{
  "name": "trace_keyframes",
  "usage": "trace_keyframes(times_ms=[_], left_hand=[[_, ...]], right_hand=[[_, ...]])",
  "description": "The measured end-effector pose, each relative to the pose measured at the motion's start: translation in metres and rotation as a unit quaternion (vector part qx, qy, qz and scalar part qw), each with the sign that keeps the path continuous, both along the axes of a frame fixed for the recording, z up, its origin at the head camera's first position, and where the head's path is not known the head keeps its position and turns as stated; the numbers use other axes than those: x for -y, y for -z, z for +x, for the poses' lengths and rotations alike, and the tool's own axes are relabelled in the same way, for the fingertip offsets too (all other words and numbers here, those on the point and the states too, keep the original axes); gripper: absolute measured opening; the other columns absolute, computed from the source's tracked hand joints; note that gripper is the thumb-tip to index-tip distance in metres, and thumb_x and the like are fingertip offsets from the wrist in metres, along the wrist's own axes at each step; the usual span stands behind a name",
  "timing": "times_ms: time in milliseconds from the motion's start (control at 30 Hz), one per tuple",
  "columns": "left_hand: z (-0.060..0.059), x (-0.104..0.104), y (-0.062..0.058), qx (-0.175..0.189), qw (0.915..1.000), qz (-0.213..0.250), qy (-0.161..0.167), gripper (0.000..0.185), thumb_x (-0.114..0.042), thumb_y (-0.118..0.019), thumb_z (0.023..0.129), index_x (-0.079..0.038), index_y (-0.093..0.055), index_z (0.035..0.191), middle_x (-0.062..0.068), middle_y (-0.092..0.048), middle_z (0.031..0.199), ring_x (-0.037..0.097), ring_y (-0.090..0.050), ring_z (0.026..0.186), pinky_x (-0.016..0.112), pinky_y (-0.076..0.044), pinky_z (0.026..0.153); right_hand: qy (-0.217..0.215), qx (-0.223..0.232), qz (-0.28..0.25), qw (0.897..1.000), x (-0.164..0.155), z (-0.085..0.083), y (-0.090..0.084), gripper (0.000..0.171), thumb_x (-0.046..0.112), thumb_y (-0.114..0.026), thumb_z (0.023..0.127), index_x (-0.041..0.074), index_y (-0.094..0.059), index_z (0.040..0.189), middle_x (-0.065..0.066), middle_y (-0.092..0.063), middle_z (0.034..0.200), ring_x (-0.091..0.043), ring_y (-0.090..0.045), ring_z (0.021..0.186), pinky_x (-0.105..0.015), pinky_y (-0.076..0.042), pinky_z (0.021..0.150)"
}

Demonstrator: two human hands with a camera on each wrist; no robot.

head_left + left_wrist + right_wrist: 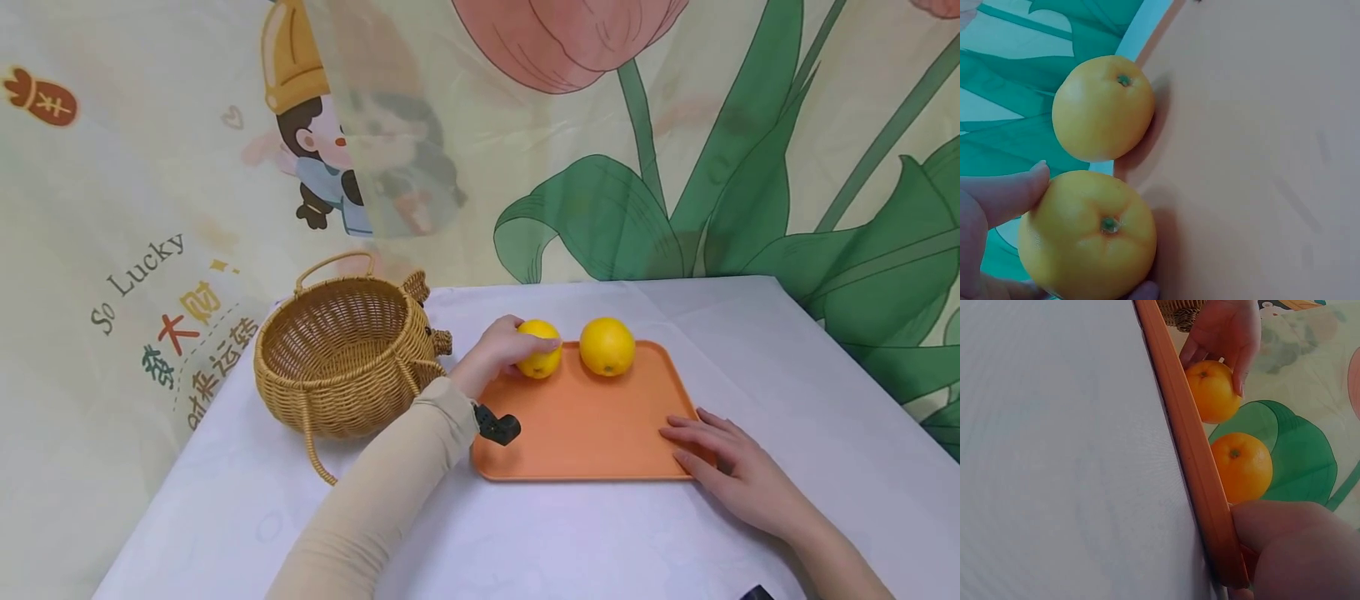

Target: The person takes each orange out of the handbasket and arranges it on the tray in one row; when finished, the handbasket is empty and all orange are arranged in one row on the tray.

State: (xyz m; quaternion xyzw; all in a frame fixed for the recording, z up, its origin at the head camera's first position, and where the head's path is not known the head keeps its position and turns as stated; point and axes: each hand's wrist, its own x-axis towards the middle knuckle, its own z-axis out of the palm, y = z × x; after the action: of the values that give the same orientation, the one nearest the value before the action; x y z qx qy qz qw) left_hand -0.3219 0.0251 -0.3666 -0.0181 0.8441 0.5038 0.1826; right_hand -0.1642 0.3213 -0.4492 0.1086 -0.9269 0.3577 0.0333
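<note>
My left hand (pixel 513 346) grips a yellow-orange orange (pixel 539 350) at the back left of the orange tray (pixel 585 425). In the left wrist view the thumb lies along one side of this fruit, its green stem end showing. A second orange (pixel 607 347) sits beside it at the tray's back edge, touched by neither hand. My right hand (pixel 731 467) rests over the tray's right edge, its fingers extended onto the surface. Close up in the right wrist view, the right thumb (pixel 1297 537) lies at the tray rim.
Left of the tray stands a woven wicker basket (pixel 352 400) with an animal snout and a raised handle. A white cloth (pixel 570 542) covers the table. Behind it hangs a printed curtain (pixel 450 167) with tulips and a cartoon figure.
</note>
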Motion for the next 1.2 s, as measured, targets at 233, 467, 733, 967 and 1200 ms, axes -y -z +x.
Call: trace_keyframes(times_ms=[233,467,733,967,1200], left_hand=[[-0.001,0.000,-0.004,-0.005,0.9999,-0.006,0.006,0.084,-0.043,-0.077,0.072,-0.007,-0.038,0.136,0.009,-0.048,0.118,0.024,-0.051,0.098,0.040,-0.048,0.083],[0.000,0.003,-0.021,-0.052,0.9967,-0.058,0.021,0.084,-0.052,-0.070,0.075,-0.009,-0.036,0.139,0.010,-0.042,0.136,0.026,-0.043,0.117,0.039,-0.037,0.097],[0.006,0.023,-0.053,-0.095,0.9916,-0.068,0.056,0.080,-0.056,-0.063,0.080,-0.010,-0.036,0.139,0.010,-0.039,0.140,0.025,-0.040,0.123,0.041,-0.037,0.098],[0.018,0.064,-0.085,-0.156,0.9823,-0.081,0.065,0.070,-0.058,-0.060,0.081,-0.016,-0.044,0.134,0.010,-0.045,0.134,0.025,-0.044,0.119,0.041,-0.040,0.093],[0.034,0.099,-0.114,-0.237,0.9669,-0.081,0.051,0.065,-0.060,-0.060,0.080,-0.021,-0.048,0.130,0.005,-0.049,0.128,0.021,-0.047,0.115,0.039,-0.043,0.089]], right_hand=[[0.000,0.001,0.001,1.000,0.000,0.000,0.000,0.032,0.034,-0.061,0.090,0.033,-0.060,0.122,0.005,-0.047,0.135,-0.033,-0.021,0.134,-0.068,-0.020,0.094],[0.001,-0.001,0.003,1.000,0.000,0.000,0.001,0.032,0.035,-0.060,0.090,0.032,-0.060,0.122,0.004,-0.047,0.135,-0.033,-0.022,0.133,-0.068,-0.021,0.094],[0.004,-0.003,0.002,1.000,0.000,0.001,-0.001,0.033,0.035,-0.061,0.090,0.031,-0.060,0.122,0.004,-0.047,0.135,-0.033,-0.022,0.133,-0.068,-0.021,0.094],[-0.001,-0.010,0.003,1.000,0.003,0.001,-0.002,0.033,0.035,-0.060,0.090,0.031,-0.060,0.123,0.003,-0.047,0.135,-0.034,-0.023,0.133,-0.067,-0.022,0.093],[0.002,0.001,0.010,1.000,0.001,0.001,-0.001,0.034,0.036,-0.060,0.090,0.031,-0.059,0.124,0.003,-0.046,0.136,-0.034,-0.022,0.133,-0.068,-0.022,0.093]])
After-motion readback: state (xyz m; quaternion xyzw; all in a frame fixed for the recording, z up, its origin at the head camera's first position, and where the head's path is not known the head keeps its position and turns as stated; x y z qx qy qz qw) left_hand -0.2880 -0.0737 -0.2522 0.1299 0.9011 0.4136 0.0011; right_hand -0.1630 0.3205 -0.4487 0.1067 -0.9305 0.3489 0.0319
